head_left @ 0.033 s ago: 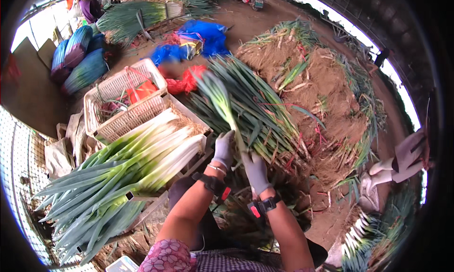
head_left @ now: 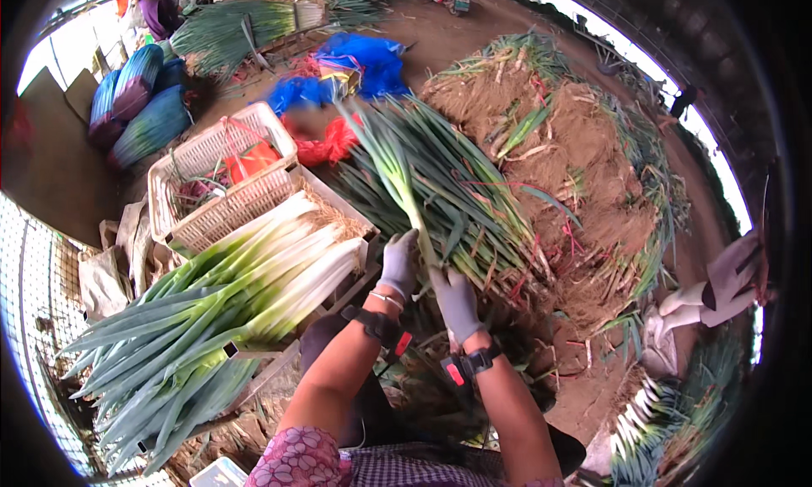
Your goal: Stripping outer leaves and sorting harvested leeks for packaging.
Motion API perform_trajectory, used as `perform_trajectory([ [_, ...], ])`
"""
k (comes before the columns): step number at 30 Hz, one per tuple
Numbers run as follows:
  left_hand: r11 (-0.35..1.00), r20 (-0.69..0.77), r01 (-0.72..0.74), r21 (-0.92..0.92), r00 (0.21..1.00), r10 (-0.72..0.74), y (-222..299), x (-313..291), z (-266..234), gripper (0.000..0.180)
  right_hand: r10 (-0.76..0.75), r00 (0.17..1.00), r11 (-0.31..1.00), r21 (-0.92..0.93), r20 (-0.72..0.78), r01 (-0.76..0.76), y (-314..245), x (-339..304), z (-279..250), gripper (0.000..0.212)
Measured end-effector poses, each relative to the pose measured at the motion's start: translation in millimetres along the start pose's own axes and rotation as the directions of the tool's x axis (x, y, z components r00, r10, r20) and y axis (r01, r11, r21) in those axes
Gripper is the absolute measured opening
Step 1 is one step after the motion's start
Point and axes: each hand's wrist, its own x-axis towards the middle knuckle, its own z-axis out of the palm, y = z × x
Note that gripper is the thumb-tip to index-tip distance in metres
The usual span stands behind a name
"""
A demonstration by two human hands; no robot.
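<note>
Both my hands wear grey gloves and grip one long leek (head_left: 391, 167) near its white base, its green leaves pointing away from me. My left hand (head_left: 399, 265) holds the stalk from the left, and my right hand (head_left: 457, 301) holds it just below. Each wrist carries a black strap with a red tab. Under the held leek lies a heap of uncleaned leeks (head_left: 461, 199) with dark green leaves. To my left, a pile of cleaned leeks (head_left: 245, 301) with white stalks rests in a low wooden crate (head_left: 342, 212).
A white plastic basket (head_left: 222, 187) with red and green scraps stands beyond the crate. Blue sheeting (head_left: 359, 64) and red netting (head_left: 326, 144) lie further off. A mound of brown peelings and leaf waste (head_left: 575, 174) fills the right. Another person's white boots (head_left: 719, 288) are at far right.
</note>
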Motion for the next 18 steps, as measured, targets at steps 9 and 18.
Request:
perform_trajectory([
  [9,0.876,0.1,0.309,-0.371,0.951,-0.293,26.9,-8.1,5.5,0.02,-0.113,0.989,0.967,-0.241,-0.097,0.087,34.0,-20.2,11.7,0.038],
  [18,0.732,0.414,0.349,-0.585,0.905,-0.101,80.5,-38.8,43.0,0.02,0.184,0.983,0.669,0.735,-0.02,-0.11,51.2,-35.6,-29.7,0.023],
])
